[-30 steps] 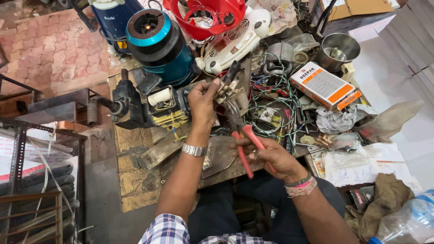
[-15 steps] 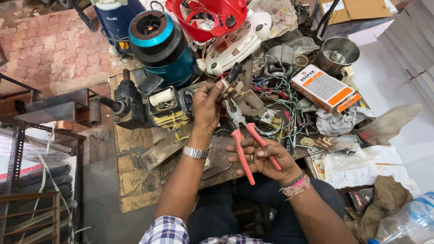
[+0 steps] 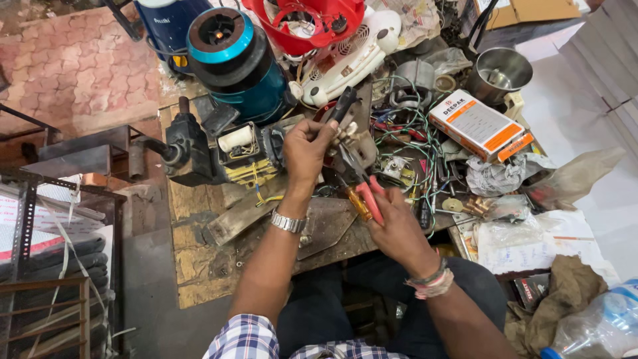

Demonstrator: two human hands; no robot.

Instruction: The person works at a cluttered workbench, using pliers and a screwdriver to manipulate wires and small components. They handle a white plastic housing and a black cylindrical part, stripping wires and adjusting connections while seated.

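My left hand (image 3: 307,151), with a metal watch on the wrist, grips a small electrical part with a black handle-like piece (image 3: 343,106) above a cluttered workbench. My right hand (image 3: 397,225) is closed around the red handles of a pair of pliers (image 3: 362,179), and the jaws point up at the part in my left hand. An orange-handled screwdriver (image 3: 353,201) lies just beside the pliers. Left of my left hand sits a motor coil with yellow wires (image 3: 242,156).
A teal mixer base (image 3: 232,60), a red appliance body (image 3: 309,23) and a white housing (image 3: 352,60) stand at the back. To the right are an orange and white box (image 3: 478,125), a steel cup (image 3: 497,73), tangled wires (image 3: 405,143), papers (image 3: 531,242) and a plastic bottle (image 3: 598,329).
My right hand has brought the pliers up and closer, so the jaws now meet the part in my left hand. My left hand has stayed put.
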